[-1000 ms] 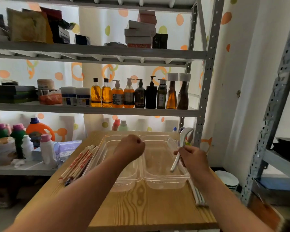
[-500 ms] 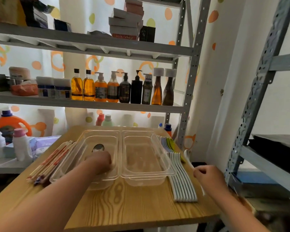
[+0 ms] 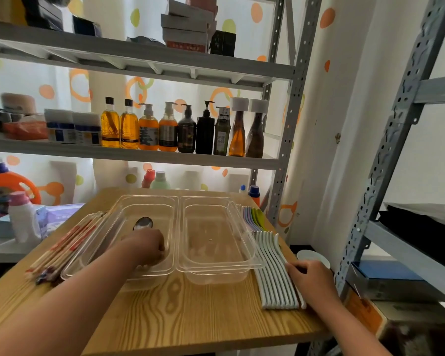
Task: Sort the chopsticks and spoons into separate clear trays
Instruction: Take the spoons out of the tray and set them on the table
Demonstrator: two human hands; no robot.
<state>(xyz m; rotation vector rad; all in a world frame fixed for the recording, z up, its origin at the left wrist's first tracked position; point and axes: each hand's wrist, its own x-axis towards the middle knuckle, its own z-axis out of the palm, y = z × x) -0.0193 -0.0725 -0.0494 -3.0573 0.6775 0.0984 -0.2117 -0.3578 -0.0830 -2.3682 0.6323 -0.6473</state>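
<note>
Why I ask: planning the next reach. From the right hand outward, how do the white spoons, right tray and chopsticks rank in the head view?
1. White spoons: touching the right hand, far right.
2. Right tray: just left of them.
3. Chopsticks: far left, opposite side.

Grey metal shelving [image 3: 144, 60], dotted backlit curtain [image 3: 62, 83], white wall [image 3: 349, 124], wooden table [image 3: 180, 314]

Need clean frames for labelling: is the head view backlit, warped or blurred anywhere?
Head view: backlit through the curtain, so the shelf bottles glow or go dark; wide-angle distortion leans the metal upright; bottom right corner is smeared; clear trays and white spoons are sharp.
</note>
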